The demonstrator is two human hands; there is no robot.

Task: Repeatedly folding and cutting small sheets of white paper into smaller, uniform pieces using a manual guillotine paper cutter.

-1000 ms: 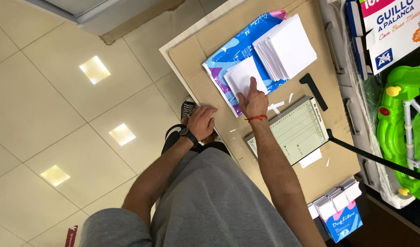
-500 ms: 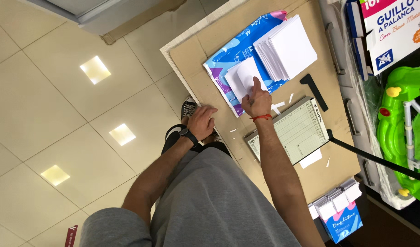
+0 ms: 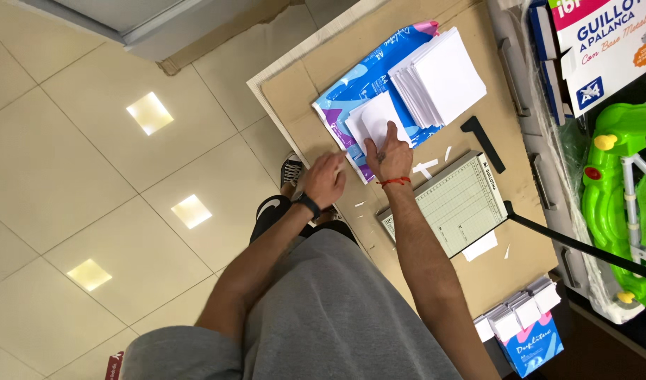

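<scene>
Right hand: fingers flat, pressing a small sheet stack on the blue wrapper; nothing gripped. Left hand: fingers loosely curled at the desk edge beside the wrapper, grip not discernible. Beyond, a larger cut stack appears finished. The trimmer lies bare, blade arm raised; scraps lie nearby. Remaining work cannot be judged.

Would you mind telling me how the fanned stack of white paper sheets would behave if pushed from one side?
The fanned stack of white paper sheets would probably shear and slide apart, since its edges are already splayed. It rests on a glossy blue paper wrapper, so it may skid. Single sheets likely flop.
</scene>
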